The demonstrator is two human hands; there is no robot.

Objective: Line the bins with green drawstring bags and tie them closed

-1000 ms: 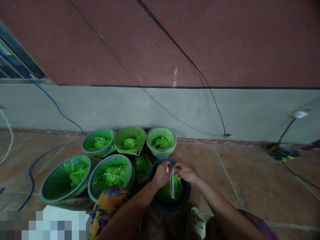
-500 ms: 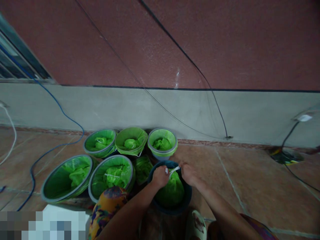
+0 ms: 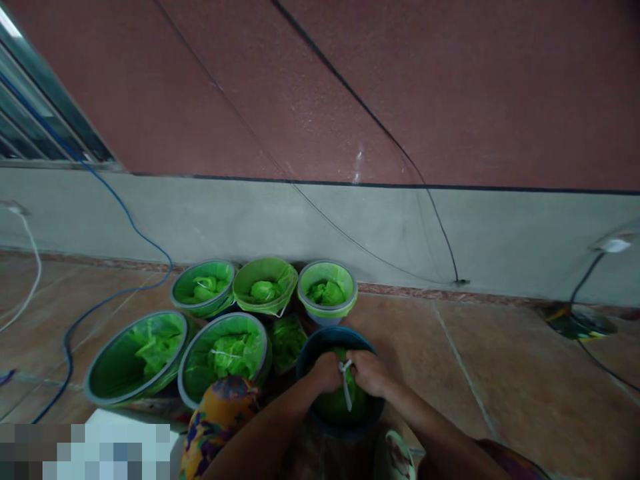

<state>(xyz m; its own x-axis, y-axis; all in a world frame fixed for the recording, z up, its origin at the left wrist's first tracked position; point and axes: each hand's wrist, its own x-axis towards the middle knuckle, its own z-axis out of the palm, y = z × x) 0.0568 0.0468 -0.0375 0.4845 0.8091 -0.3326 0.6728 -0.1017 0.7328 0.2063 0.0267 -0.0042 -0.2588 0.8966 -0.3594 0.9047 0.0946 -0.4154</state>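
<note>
A dark blue bucket (image 3: 336,331) stands on the floor between my feet with a green bag (image 3: 334,405) bunched inside it. Over the bag's gathered top, both hands are close together inside the bucket's rim. My left hand (image 3: 327,372) and my right hand (image 3: 370,373) are closed, pinching a white drawstring (image 3: 347,387) from either side. One loose end of the string hangs down over the bag. My hands partly cover the bag's neck, and the fingertips are hidden.
Left of the bucket stand several bins (image 3: 327,308) lined with green bags, each holding a bunched green bag. A blue cable (image 3: 123,207) runs down the wall and over the tiled floor. Black cable and a dark, yellow-marked object (image 3: 575,320) lie at right.
My hands have come down and closer together, from the bucket's far rim to above its middle. The string, stretched between them before, now bunches between the fists with one end dangling.
</note>
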